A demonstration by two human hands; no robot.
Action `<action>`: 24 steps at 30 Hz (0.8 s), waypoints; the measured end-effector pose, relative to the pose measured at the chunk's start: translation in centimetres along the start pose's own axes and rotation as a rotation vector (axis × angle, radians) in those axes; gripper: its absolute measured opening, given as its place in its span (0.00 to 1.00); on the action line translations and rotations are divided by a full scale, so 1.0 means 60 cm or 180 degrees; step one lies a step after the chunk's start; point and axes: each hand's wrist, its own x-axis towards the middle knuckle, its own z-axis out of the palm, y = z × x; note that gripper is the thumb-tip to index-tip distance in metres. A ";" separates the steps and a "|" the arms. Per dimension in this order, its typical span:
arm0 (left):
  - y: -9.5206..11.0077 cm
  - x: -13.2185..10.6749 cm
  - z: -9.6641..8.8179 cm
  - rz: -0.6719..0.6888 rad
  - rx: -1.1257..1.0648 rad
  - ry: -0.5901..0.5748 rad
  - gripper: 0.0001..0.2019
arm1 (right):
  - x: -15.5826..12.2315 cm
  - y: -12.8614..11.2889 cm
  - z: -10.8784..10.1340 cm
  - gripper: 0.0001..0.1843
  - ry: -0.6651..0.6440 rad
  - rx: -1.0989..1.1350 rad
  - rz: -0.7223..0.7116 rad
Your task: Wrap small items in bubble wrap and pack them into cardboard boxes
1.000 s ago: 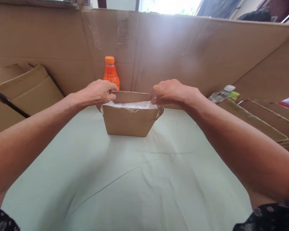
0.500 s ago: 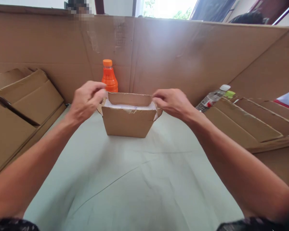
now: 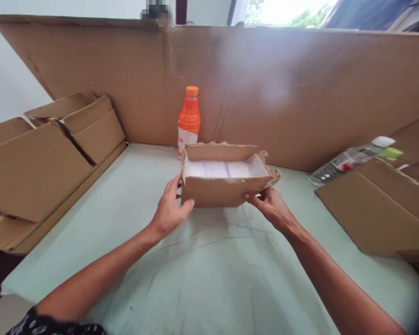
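Observation:
A small cardboard box point(image 3: 214, 193) with its top open stands in front of me, turned slightly. White padded wrapping point(image 3: 211, 170) fills its inside; whatever the wrapping may cover is hidden. My left hand point(image 3: 168, 211) is at the lower left end of the box, fingers along its side and thumb at the front. At the lower right corner, my right hand point(image 3: 274, 207) grips with the thumb in front and the other fingers partly hidden behind. An orange bottle point(image 3: 189, 116) with a white label is just behind the box's left end.
Larger cardboard boxes flank the pale green covered table point(image 3: 209, 279): one at left point(image 3: 38, 172), another at right point(image 3: 380, 209). A clear plastic bottle point(image 3: 349, 158) leans by the right one. A tall cardboard panel point(image 3: 125, 60) lines the back.
Both hands have moved from the top rim of the small box down to its lower ends. The box has turned a little, and the view has shifted left.

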 end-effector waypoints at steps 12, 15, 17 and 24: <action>-0.101 -0.222 -0.121 -0.0573 0.0189 0.0796 0.40 | 0.126 -0.172 0.405 0.35 -0.0604 0.0945 -0.0327; -0.134 -0.150 -0.130 -0.0725 0.0088 0.0873 0.41 | 0.107 -0.188 0.469 0.38 -0.0817 0.0883 -0.0415; -0.154 -0.100 -0.138 -0.0740 0.0019 0.0929 0.41 | 0.102 -0.190 0.485 0.43 -0.0960 0.0771 -0.0560; -0.219 0.035 -0.179 -0.0637 -0.0081 0.1158 0.37 | 0.181 -0.204 0.522 0.44 -0.1146 -0.0170 -0.0687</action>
